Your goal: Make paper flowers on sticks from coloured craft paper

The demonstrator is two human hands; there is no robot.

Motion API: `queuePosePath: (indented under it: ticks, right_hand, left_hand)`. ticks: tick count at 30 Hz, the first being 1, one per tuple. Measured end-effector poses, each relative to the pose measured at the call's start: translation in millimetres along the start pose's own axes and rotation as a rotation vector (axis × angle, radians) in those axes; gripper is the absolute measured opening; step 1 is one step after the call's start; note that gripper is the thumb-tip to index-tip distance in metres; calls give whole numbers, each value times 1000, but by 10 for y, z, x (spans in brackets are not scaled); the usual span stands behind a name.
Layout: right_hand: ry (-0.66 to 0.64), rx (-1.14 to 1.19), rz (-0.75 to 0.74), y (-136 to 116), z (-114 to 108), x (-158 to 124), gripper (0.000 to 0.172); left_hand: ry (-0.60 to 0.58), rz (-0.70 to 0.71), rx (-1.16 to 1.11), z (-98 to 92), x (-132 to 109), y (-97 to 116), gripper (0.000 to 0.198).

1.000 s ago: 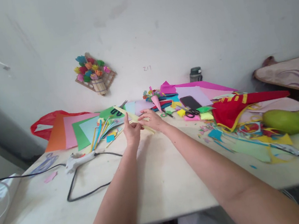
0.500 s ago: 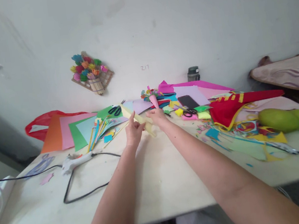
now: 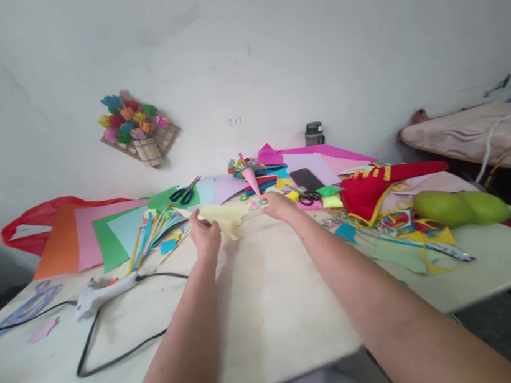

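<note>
Pale yellow paper, a crumpled sheet, is lifted a little above the table near the middle of its far edge. The left hand pinches the sheet's left part, thumb and fingers closed on it. The right hand rests just beside the sheet's right end with its fingers curled down; whether they grip the paper cannot be told, as the fingertips are hidden behind the hand. Both bare forearms reach in from the near edge.

Left of the left hand, toward the far left corner, lies a fan of coloured paper sheets in orange, pink, green and pale blue, with a bundle of coloured strips on top and black-handled scissors behind. A red plastic bag sits past the sheets. A white glue gun lies near the left edge, its black cord looping toward the near edge.

Beyond the right hand are a pink paper cone, a dark phone and a second pair of scissors. Red paper with yellow trim and a green lumpy object lie toward the right edge among scraps. A paper flower piece hangs on the wall, and a dark jar stands at the far edge
</note>
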State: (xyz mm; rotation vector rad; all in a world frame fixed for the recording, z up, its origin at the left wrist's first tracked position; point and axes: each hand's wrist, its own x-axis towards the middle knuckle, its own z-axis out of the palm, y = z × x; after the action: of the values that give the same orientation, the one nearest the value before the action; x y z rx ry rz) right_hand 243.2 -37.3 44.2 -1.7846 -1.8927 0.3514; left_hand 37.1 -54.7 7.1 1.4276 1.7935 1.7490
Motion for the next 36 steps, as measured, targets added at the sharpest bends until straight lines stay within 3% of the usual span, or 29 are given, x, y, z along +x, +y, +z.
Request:
queuePosePath:
  ticks: [3, 8, 12, 16, 26, 31, 36]
  right_hand:
    - [118, -216, 150, 142, -122, -13, 29]
    - [390, -326, 346, 471, -235, -43, 32]
    - [335, -298, 464, 621, -235, -50, 32]
    - [280, -315, 453, 609, -244, -26, 28]
    - [270, -342, 375, 525, -283, -51, 23]
    - [343, -206, 362, 453, -338, -82, 36]
    - [295, 61, 155, 289, -214, -15, 41]
  left_hand:
    - [5, -38, -148, -16, 17, 32, 66]
    - [-168, -11, -646, -55, -18, 204, 77]
    - [-239, -98, -798, -63, -50, 263, 55]
    - [-251, -224, -807, -70, -53, 174, 37]
    - [-223, -388, -788, -133, -94, 31, 31]
    - [-343, -418, -869, -126, -80, 5, 17]
    - [-333, -454, -932, -121, -43, -35, 8]
